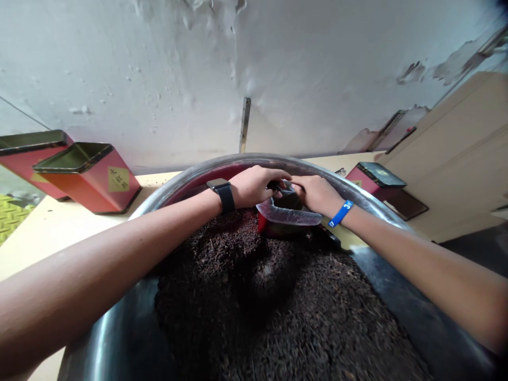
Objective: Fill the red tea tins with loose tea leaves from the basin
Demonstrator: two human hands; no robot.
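A large metal basin (198,168) holds a heap of loose dark tea leaves (222,286). Near its far side, a red square tin (262,224) stands among the leaves, lined with a clear plastic bag (291,216) folded over its rim. My left hand (254,186), a black watch on its wrist, is curled over the tin's left opening, with dark leaves showing under its fingers. My right hand (319,194), wearing a blue wristband, grips the bag at the tin's right edge. Both hands' fingertips come close together and are partly hidden.
Two open pink-red tins (105,182) stand on the pale table (35,238) at left. Another tin (373,177) with a dark top sits at right, beside a dark-rimmed lid or frame (408,206). Behind the basin rises a peeling wall (190,79).
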